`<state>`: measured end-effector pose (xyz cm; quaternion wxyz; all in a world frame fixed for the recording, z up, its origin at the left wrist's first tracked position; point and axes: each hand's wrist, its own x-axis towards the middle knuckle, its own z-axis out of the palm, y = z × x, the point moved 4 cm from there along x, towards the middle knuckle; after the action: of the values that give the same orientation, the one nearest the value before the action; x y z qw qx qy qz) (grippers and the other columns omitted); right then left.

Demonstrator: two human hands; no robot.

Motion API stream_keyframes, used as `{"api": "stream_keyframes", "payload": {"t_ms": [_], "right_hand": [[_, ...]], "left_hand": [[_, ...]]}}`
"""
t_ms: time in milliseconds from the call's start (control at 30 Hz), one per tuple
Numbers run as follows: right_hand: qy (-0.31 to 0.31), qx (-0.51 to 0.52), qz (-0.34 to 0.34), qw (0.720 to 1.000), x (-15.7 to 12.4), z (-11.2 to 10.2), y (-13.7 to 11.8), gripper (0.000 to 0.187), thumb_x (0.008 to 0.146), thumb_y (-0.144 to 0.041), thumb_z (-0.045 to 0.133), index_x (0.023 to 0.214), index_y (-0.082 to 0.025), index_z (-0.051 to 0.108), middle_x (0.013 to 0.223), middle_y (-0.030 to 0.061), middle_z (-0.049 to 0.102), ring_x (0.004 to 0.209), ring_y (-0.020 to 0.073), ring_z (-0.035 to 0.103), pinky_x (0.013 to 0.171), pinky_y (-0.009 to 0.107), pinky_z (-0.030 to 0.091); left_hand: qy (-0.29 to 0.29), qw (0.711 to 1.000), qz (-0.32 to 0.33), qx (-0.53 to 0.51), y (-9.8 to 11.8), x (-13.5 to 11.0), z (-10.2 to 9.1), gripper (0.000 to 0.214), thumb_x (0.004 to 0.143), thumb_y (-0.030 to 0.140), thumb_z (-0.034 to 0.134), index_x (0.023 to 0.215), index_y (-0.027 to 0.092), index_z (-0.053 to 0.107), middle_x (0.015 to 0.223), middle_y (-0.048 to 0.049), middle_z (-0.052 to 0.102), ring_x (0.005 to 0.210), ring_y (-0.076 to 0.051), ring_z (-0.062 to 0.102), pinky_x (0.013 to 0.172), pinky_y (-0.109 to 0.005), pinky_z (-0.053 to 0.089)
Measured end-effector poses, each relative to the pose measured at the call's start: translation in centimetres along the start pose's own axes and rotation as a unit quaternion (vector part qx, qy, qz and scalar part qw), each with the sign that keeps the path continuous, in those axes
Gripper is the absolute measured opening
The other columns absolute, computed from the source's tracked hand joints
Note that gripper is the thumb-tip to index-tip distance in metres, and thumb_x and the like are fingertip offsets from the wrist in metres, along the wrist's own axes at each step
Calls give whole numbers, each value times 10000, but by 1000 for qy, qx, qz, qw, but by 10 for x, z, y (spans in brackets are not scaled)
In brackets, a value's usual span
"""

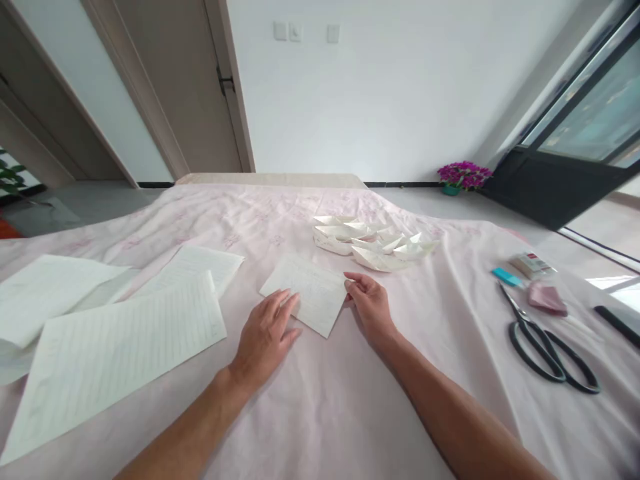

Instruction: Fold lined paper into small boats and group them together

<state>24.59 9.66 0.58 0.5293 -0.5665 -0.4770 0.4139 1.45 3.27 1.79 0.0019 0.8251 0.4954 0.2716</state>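
Observation:
A folded sheet of paper (311, 293) lies at an angle on the pink cloth in front of me. My left hand (267, 330) rests at its near left edge, fingers stretched out and apart, fingertips on the paper. At the right corner, my right hand (367, 300) pinches the paper between thumb and fingers. Just beyond, several folded paper boats (377, 243) stand grouped together. To the left, a lined sheet of paper (135, 340) lies flat, with more loose sheets (50, 293) behind it.
On the right lie black-handled scissors (545, 347), a blue eraser-like block (507, 276), a small packet (531, 265), a pink cloth-like piece (547, 297) and a dark flat object (617, 325). Purple flowers (464, 176) stand on the floor by the wall.

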Motion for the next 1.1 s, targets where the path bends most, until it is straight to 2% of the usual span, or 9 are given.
{"api": "stream_keyframes", "payload": {"t_ms": [167,367,467,533,600,667,800,933,1100], "right_hand": [[-9,71,66,995,-14,10,-2,496,752,-407,636,1172,-144,607,577,-28,607,439,98,482,418,204,358],[-75,110,94,987,-28,25,-9,552,775,-403,625,1245,-124,549,624,1,636,475,114,522,442,215,399],[-102,46,47,993,-22,19,-9,474,886,-448,483,1248,-153,565,750,49,678,577,145,594,511,249,452],[-94,-64,-47,992,-14,8,-12,405,906,-364,453,1247,-187,581,935,77,690,699,162,630,615,292,502],[-114,-201,-194,953,-9,2,-20,412,859,-246,515,1264,-229,590,1136,91,655,941,207,624,812,369,516],[-160,-299,-306,890,-10,2,-25,508,819,-182,576,1321,-261,563,1310,94,577,1140,248,546,958,434,461],[-221,-392,-393,802,-15,6,-26,479,846,-160,612,1302,-308,596,1430,64,503,1286,270,445,1015,448,424],[-267,-414,-416,764,-20,9,-21,267,917,-212,575,1127,-311,706,1278,28,646,1234,241,523,986,411,434],[-297,-403,-416,759,-28,5,-21,283,946,-215,532,1180,-266,682,1251,61,662,1144,207,595,955,372,443]], "left_hand": [[10,1000,4,19,-4,3,3,536,855,141,552,1379,224,477,1370,-96,556,1346,-279,429,1107,-473,389],[16,999,-16,30,-16,3,2,509,842,12,463,1286,217,604,1338,-94,602,1310,-283,480,1079,-483,432],[23,999,-24,-28,-24,1,1,501,870,15,425,1267,250,621,1292,-66,640,1255,-248,544,1058,-475,467],[28,996,-13,-83,-27,-1,-1,519,891,18,388,1296,267,597,1295,-44,642,1270,-218,537,1072,-466,464],[18,991,8,-131,-27,-2,-2,507,927,43,354,1316,278,579,1319,-32,629,1309,-199,505,1089,-459,451],[-13,986,27,-161,-26,-1,-1,462,963,101,360,1332,289,566,1351,-32,606,1350,-203,460,1096,-459,443],[-92,979,73,-169,-21,1,4,406,979,190,430,1338,328,559,1389,-39,572,1382,-237,416,1104,-496,416],[-127,979,93,-129,-17,1,8,416,982,164,411,1340,321,555,1395,-52,564,1359,-229,448,1132,-513,364],[-165,979,99,-69,-15,2,2,447,978,219,440,1422,265,459,1498,-85,439,1414,-238,360,1155,-486,330]]}}
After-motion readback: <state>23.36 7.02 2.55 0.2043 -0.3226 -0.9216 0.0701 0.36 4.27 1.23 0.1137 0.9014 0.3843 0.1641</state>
